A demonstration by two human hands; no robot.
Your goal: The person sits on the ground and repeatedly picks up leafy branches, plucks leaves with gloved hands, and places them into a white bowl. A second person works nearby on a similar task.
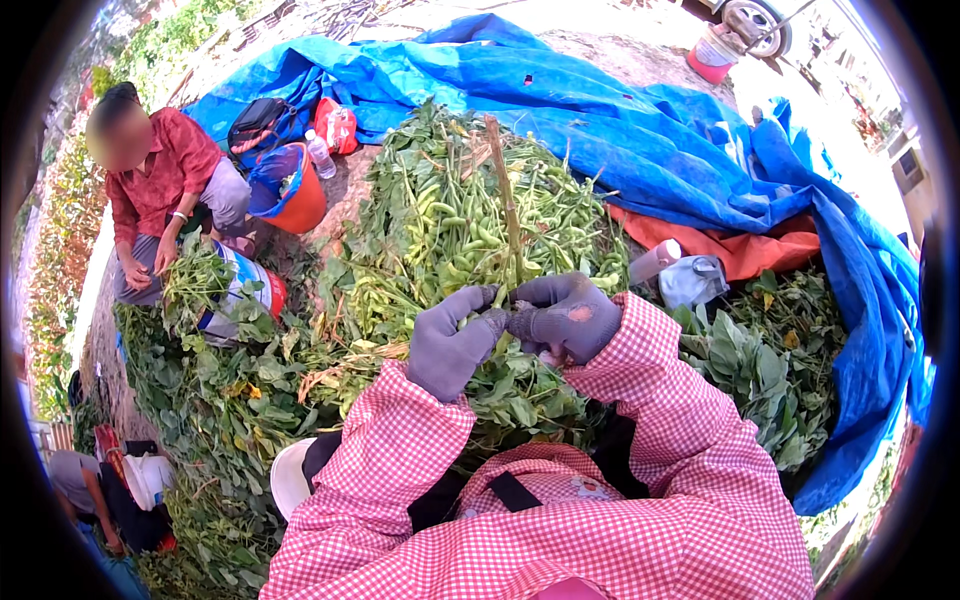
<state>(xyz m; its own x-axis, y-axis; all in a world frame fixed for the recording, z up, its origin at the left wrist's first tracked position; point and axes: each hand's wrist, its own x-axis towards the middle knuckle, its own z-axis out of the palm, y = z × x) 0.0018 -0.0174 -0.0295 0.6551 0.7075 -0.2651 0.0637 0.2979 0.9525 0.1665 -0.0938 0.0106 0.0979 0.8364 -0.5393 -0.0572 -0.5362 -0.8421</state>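
Observation:
Both my hands wear grey gloves and meet around one green plant stem with a brown root (504, 172) that points away from me. My left hand (457, 337) has its thumb and fingertips closed at the stem, by a green pod. Touching it on the right, my right hand (566, 315) grips the stem; its glove is worn through on the back. Beyond them lies a heap of uprooted bean plants with plump green pods (457, 225). Leafy stalks (532, 397) hang below my hands, over my lap.
A crumpled blue tarp (600, 120) curves around the heap. A person in a red shirt (169, 165) sits at left by an orange bucket (300, 195) and a white pail (255, 285). At right lie a pink bottle (652, 262) and a clear bag (691, 281). Another person (82, 487) is lower left.

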